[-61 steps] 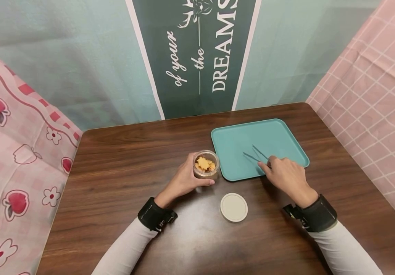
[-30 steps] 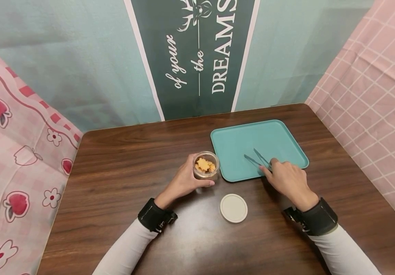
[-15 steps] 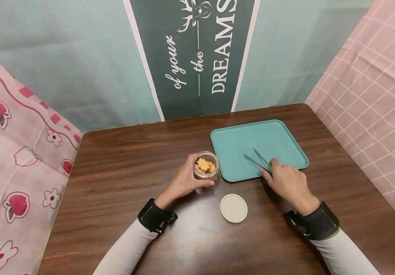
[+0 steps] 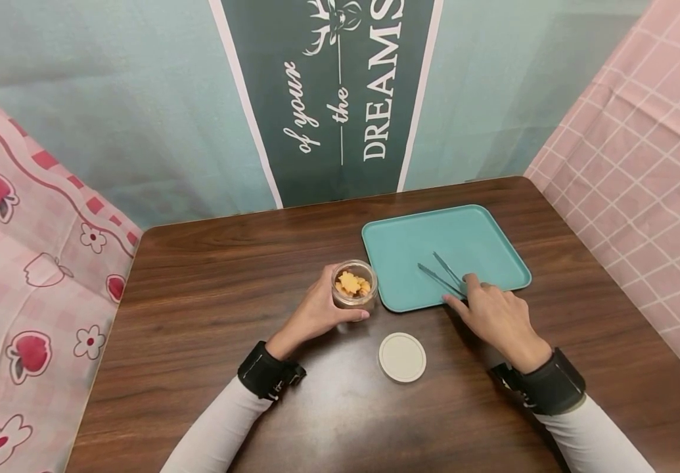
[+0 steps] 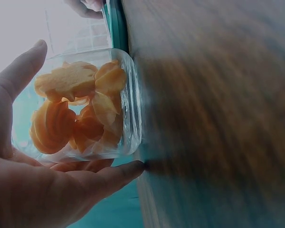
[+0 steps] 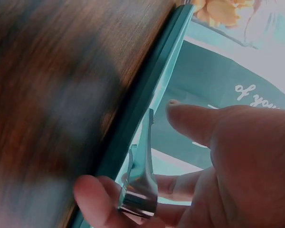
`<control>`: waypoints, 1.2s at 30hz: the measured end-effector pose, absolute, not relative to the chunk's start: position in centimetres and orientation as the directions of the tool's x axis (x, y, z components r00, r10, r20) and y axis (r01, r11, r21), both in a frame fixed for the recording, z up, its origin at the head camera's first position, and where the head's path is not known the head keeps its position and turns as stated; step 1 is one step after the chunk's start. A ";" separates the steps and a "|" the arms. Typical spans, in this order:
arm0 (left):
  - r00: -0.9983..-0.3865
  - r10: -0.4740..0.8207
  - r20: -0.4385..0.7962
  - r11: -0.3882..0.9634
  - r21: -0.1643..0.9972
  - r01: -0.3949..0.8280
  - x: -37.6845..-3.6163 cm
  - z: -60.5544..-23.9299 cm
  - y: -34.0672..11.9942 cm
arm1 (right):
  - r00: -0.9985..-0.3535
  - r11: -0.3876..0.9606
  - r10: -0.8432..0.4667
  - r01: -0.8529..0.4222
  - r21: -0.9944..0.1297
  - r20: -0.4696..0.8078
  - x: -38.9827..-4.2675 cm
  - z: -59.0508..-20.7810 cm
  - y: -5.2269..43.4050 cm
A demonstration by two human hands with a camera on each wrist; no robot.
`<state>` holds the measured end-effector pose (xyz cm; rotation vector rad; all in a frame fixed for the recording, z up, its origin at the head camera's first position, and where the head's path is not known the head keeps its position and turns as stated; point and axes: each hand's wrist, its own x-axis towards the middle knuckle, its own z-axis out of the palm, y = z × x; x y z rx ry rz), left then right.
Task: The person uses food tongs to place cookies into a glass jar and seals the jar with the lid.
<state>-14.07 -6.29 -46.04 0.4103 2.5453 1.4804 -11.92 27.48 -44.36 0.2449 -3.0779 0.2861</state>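
Note:
My left hand [image 4: 316, 303] grips a clear jar [image 4: 356, 301] of yellow, shaped biscuits [image 4: 351, 283]. Its thumb and fingers wrap the jar's sides, and in the left wrist view the biscuits [image 5: 66, 80] show through the clear wall. Metal tongs [image 4: 439, 280] lie on the teal tray [image 4: 405, 242], arms spread and tips pointing away to the left. At their near end is my right hand [image 4: 498, 318]. In the right wrist view its thumb [image 6: 194, 121] stands apart from the tongs [image 6: 141, 187], while loosely bent fingers lie around their joined end.
A round cream lid [image 4: 402, 357] lies on the brown wooden table [image 4: 227, 276], in front of the jar and tray. Behind the table hangs a printed cloth [image 4: 156, 118]. Pink cloths flank both sides.
The tongs have come to lie on the tray, and my right thumb has moved away from them. My left hand and the jar have stayed in place.

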 end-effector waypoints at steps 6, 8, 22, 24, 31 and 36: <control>-0.950 0.313 -0.008 0.471 0.870 0.148 -14.1 -46.0 -6.2 | -0.989 0.972 -0.142 -0.148 -0.180 0.044 -11.8 -44.3 27.4; -0.950 0.311 -0.004 0.468 0.871 0.150 -14.1 -46.0 -6.2 | -0.990 0.974 -0.134 -0.141 -0.176 0.047 -11.7 -44.2 27.4; -0.948 0.317 -0.002 0.474 0.867 0.157 -14.1 -45.6 -6.2 | -0.984 0.978 -0.133 -0.150 -0.148 0.120 -11.1 -41.2 27.3; -0.948 0.317 -0.003 0.475 0.866 0.156 -14.1 -45.6 -6.2 | -0.980 0.976 -0.150 -0.168 -0.136 0.131 -11.0 -40.8 27.1; -0.949 0.314 -0.009 0.476 0.866 0.150 -14.0 -45.8 -6.2 | -0.964 0.958 -0.223 -0.244 -0.147 0.147 -10.4 -39.4 25.8; -0.949 0.314 -0.013 0.475 0.868 0.145 -14.0 -45.8 -6.2 | -0.948 0.941 -0.279 -0.302 -0.153 0.155 -9.9 -38.4 24.6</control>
